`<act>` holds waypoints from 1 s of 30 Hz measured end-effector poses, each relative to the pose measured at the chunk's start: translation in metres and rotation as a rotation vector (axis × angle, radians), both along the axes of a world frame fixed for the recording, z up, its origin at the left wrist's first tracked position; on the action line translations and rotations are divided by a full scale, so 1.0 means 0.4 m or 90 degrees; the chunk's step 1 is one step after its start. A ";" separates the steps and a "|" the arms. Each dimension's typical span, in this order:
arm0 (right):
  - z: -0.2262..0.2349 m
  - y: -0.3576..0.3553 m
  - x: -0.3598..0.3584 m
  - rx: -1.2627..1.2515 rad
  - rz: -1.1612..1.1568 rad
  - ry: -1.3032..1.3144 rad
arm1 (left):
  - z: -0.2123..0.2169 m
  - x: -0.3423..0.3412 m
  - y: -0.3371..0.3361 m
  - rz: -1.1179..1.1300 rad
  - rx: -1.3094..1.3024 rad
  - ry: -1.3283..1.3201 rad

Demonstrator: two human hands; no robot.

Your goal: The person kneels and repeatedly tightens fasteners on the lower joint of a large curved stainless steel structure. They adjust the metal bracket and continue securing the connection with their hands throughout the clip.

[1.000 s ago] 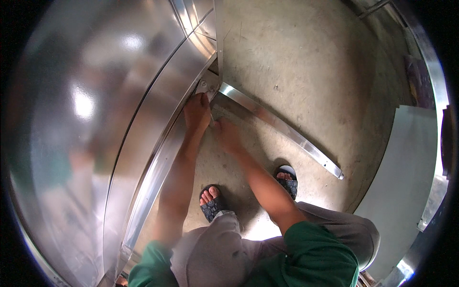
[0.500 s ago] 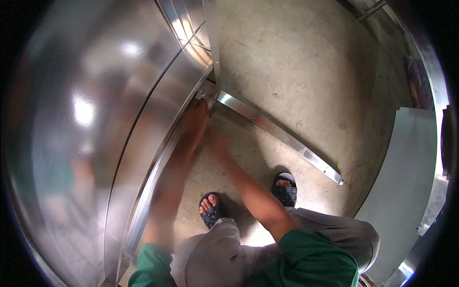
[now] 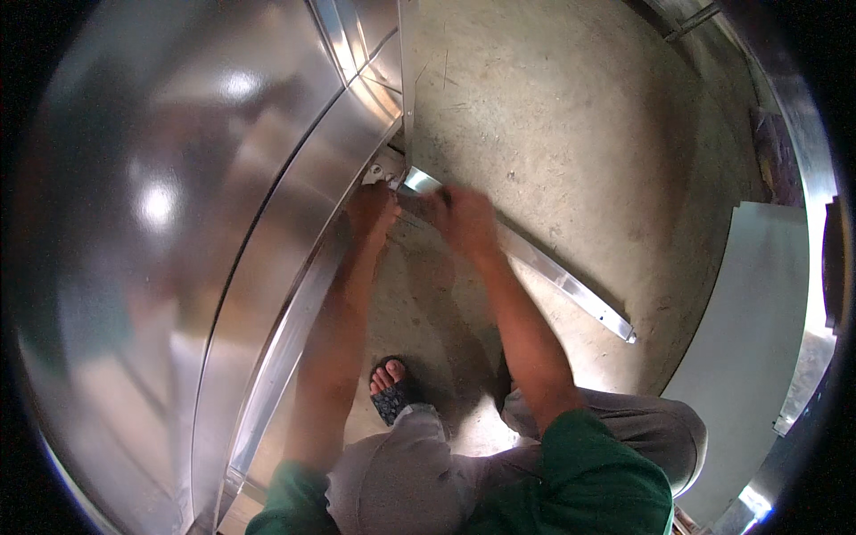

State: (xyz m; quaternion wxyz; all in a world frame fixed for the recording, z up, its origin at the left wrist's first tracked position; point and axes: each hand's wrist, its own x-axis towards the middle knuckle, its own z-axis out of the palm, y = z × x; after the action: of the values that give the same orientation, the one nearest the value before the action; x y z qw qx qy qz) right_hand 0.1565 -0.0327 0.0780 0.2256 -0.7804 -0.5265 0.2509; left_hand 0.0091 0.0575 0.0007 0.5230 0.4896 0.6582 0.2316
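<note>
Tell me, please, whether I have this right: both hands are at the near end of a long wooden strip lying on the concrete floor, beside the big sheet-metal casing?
Not quite: the strip is shiny metal, not wood, as the head view shows. The rest holds: left hand and right hand at its near end, on the concrete floor, beside the sheet-metal casing.

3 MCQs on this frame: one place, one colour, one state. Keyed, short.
1. Where does the long metal strip lie?
A. on the concrete floor
B. across the person's lap
C. standing upright against a wall

2. What colour are the person's sleeves?
A. red
B. green
C. white

3. How is the right hand?
A. hanging empty at the side
B. flat on the floor
C. closed on the strip's near end

Key: 1 A, the strip runs flat over the floor toward the right. 2 B, both cuffs show green. 3 C, fingers wrap the strip beside the left hand at the big sheet-metal body.
</note>
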 end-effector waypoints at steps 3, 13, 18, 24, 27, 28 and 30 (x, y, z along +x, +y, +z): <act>0.044 0.109 0.038 0.111 0.127 -0.080 | 0.003 -0.013 0.003 0.190 -0.254 -0.369; -0.071 -0.100 -0.154 0.148 -0.026 0.043 | -0.011 -0.064 -0.009 -0.041 0.084 0.068; -0.214 -0.122 -0.232 0.082 -0.121 0.198 | -0.048 -0.076 -0.032 -0.189 0.391 0.237; -0.260 -0.105 -0.276 -0.001 -0.160 0.272 | -0.017 -0.039 -0.047 -0.169 0.339 0.288; -0.261 -0.100 -0.283 -0.003 -0.168 0.286 | 0.000 -0.036 -0.050 -0.198 0.346 0.308; -0.264 -0.101 -0.286 0.023 -0.165 0.286 | 0.005 -0.037 -0.052 -0.209 0.347 0.321; -0.281 -0.095 -0.297 0.052 -0.167 0.292 | 0.010 -0.038 -0.048 -0.253 0.391 0.377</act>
State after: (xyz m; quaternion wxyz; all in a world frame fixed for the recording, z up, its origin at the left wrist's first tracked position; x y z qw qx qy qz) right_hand 0.0376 -0.0708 -0.0345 0.4011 -0.7548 -0.3657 0.3684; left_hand -0.0062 0.0384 0.0046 0.1776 0.7831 0.5737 0.1617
